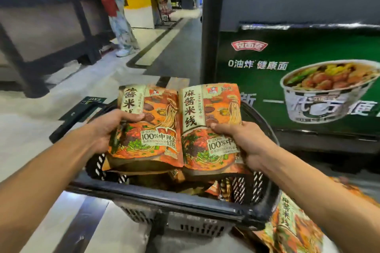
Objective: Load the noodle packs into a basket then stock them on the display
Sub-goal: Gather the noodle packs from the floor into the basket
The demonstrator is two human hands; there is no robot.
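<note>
Both hands, left hand (112,127) and right hand (242,141), each grip a noodle pack (150,121) above the basket (164,197).

Both forearms extended forward; left hand (107,129) and right hand (244,141) curled, thumbs on top, gripping.

1. The noodle packs (178,125) above the basket (164,197) are printed film with a soft sheen, slightly creased.
2. The basket is black moulded plastic, matt, with slotted walls.
3. The floor (51,109) beside the basket is smooth, glossy pale tile.
4. The display panel (298,72) behind the basket looks glossy.
</note>
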